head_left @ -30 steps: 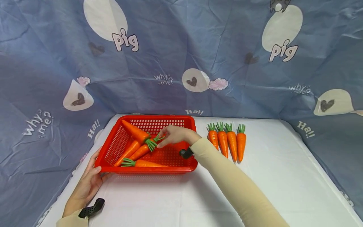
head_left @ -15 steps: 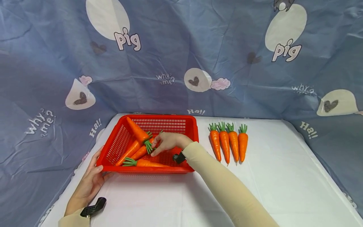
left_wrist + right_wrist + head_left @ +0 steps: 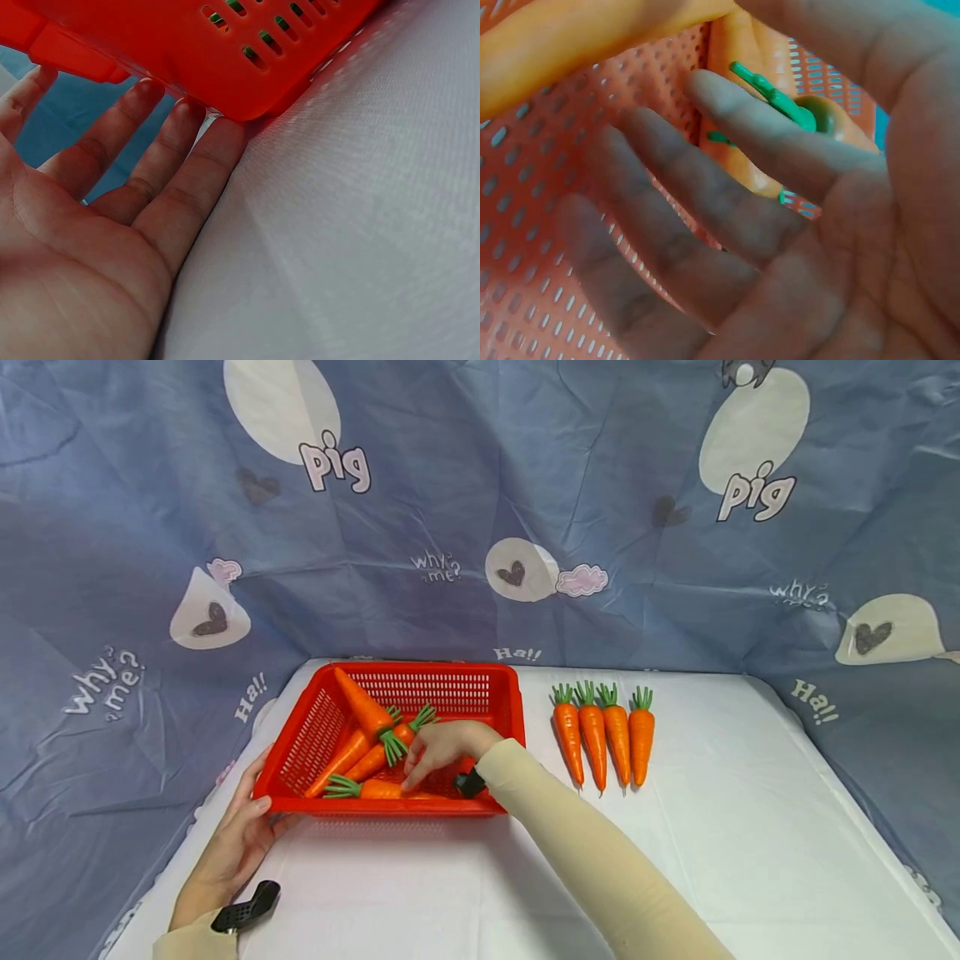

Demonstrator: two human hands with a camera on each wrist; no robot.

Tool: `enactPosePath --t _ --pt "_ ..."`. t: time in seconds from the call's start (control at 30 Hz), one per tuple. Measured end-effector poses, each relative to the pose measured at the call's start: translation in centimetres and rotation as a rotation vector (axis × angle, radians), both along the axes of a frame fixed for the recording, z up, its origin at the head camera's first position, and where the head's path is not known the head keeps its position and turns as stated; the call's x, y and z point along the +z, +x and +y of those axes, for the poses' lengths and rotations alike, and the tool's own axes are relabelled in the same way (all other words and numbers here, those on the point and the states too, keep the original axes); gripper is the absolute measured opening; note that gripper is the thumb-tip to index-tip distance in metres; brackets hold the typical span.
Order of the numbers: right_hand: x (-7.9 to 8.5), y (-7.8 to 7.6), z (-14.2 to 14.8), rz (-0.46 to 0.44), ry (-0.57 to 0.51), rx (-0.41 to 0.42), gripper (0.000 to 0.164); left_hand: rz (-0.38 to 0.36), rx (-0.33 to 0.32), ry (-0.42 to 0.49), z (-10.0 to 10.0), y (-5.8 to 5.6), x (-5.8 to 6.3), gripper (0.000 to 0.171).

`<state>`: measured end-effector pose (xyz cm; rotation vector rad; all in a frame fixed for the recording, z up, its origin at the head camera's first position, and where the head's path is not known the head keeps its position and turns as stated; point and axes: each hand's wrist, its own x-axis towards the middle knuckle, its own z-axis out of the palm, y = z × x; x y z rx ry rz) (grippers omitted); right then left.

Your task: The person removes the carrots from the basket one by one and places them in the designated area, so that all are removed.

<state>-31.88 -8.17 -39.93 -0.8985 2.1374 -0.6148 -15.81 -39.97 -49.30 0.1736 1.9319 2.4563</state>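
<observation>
A red perforated basket (image 3: 431, 807) holds several orange carrots with green tops. My left hand (image 3: 232, 852) is at its near left corner, thumb tip at the rim; in the left wrist view, nearly straight fingers (image 3: 191, 176) touch the outer wall. My right hand (image 3: 435, 752) reaches down inside, with thumb and index finger at the front carrot (image 3: 381, 790). In the right wrist view its fingers (image 3: 705, 187) are spread, not curled round the carrot (image 3: 592, 45). A long carrot (image 3: 363, 703) lies slantwise across two others, near a lower carrot (image 3: 367, 762).
To the right of the basket, several carrots lie side by side in a row, tops away from me, the end carrot (image 3: 641, 739) rightmost. A white cloth (image 3: 750, 827) covers the table. A blue-grey printed curtain (image 3: 450, 510) rises behind and at both sides.
My right hand has moved from the tops of the middle carrots toward the front carrot. The long upper carrot has shifted slightly. My left hand stays at the basket corner.
</observation>
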Motion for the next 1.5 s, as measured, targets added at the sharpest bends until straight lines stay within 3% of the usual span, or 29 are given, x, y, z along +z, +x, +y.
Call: enactPosePath --t 0.17,0.5,0.83,1.13,1.5 --pt "-0.3 0.1 -0.3 -0.054 0.05 0.061 0.045 0.006 -0.005 0.012 0.0 0.0 0.0 0.068" --pt "-0.6 0.2 -0.9 -0.117 0.082 0.071 0.038 0.004 -0.004 0.007 0.0 0.0 0.1 0.068" --pt "-0.7 0.4 -1.1 -0.068 0.101 0.124 0.035 -0.011 0.009 -0.005 0.0 -0.1 0.1 0.068" --pt "-0.8 0.6 -1.2 -0.094 0.084 0.12 0.032 -0.013 0.013 -0.004 0.0 0.0 0.0 0.069" --pt "-0.8 0.3 -1.0 0.044 0.111 0.204 0.032 -0.026 0.027 -0.032 0.0 0.1 0.1 0.068"
